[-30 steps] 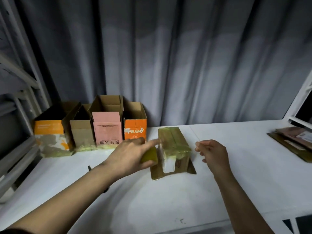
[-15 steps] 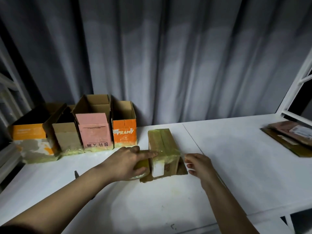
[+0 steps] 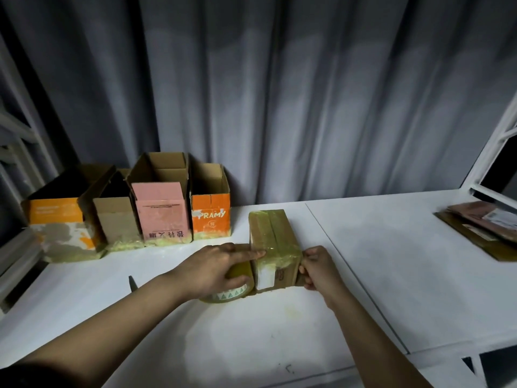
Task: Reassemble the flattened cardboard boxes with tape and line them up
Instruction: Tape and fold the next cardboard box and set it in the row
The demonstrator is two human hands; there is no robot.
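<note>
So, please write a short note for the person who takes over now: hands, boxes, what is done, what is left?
Left hand: grips the tape roll, forefinger pressing tape on the brown box.
Right hand: pinches the box's right side.
Done: four open boxes stand in a row by the curtain.
Left: finish taping this box, add it to the row, then the flat cardboard at far right.

A packing room: white table [image 3: 363, 275], grey curtain [image 3: 307, 93], metal shelving [image 3: 16, 141].
</note>
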